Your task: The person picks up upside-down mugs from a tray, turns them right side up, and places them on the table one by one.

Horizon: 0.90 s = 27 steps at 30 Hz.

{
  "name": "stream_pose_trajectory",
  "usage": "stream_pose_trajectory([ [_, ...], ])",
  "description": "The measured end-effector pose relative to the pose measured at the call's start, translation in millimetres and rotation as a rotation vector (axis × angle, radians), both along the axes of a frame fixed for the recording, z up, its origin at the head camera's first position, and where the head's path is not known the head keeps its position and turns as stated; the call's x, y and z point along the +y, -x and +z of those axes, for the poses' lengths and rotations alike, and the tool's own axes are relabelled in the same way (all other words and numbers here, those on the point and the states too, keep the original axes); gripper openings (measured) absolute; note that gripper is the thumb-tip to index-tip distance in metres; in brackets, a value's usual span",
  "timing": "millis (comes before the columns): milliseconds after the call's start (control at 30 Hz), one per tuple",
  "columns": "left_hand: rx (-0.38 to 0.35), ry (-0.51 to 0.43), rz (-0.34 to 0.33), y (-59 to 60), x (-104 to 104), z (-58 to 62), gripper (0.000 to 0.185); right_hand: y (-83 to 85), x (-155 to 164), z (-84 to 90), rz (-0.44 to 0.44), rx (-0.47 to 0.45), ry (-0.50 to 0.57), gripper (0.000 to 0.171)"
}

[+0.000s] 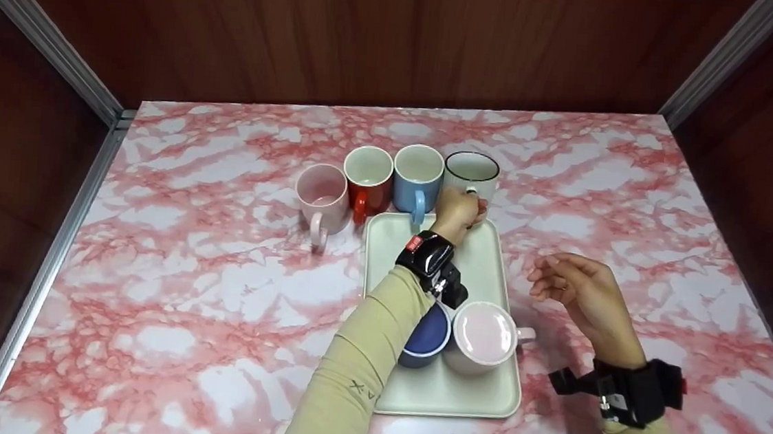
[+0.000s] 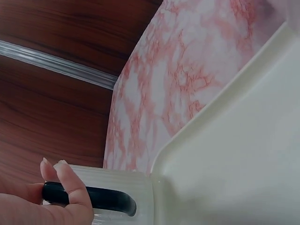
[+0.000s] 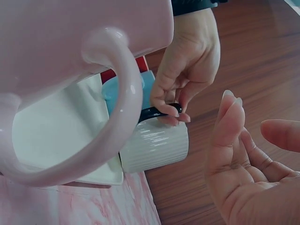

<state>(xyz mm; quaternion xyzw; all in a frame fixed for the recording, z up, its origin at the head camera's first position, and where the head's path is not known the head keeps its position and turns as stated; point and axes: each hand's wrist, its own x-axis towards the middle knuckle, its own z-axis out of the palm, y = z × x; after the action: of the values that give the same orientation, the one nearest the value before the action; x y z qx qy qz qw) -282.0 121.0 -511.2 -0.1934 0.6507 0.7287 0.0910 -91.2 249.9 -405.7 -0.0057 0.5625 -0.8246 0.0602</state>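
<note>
My left hand [image 1: 457, 212] pinches the black handle [image 2: 112, 199] of a white ribbed mug [image 3: 157, 145] with a dark rim. This mug stands upright at the right end of a row of mugs, against the far edge of a pale tray [image 1: 487, 256]. Off the tray's right side is my right hand [image 1: 590, 298], fingers loosely bent and holding nothing. Nearest to it on the tray is a pale pink mug [image 1: 485, 332], its handle [image 3: 132, 89] pointing right. A dark blue mug [image 1: 430, 331] stands beside that one, partly hidden by my left sleeve.
Left of the white mug stand a light blue mug [image 1: 418, 168], a red mug [image 1: 369, 195] and a pink mug [image 1: 323, 191], handles toward me. The table [image 1: 203, 265] has a red-and-white marbled top. Dark wooden panels [image 1: 400, 39] enclose its back and sides.
</note>
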Motion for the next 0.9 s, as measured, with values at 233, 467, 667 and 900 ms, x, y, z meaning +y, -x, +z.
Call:
stream_pose_trajectory([
  [233, -0.036, -0.010, 0.005, 8.5, 4.6, -4.1, 0.015, -0.2, 0.0, -0.2, -0.006, -0.004, -0.005, 0.017],
  [467, 0.020, -0.051, -0.012, 70.2, 28.1, -94.6, 0.028, -0.4, 0.2, -1.3, -0.001, -0.010, -0.022, 0.018],
  [667, 0.079, -0.008, -0.012, 132.4, 48.5, -183.8, 0.029, -0.1, 1.1, -3.0, -0.006, -0.023, -0.033, 0.018],
  [900, 0.174, 0.050, 0.035, 74.8, 26.0, -103.7, 0.021, 0.5, 2.6, -4.8, 0.007, -0.020, -0.031, 0.019],
])
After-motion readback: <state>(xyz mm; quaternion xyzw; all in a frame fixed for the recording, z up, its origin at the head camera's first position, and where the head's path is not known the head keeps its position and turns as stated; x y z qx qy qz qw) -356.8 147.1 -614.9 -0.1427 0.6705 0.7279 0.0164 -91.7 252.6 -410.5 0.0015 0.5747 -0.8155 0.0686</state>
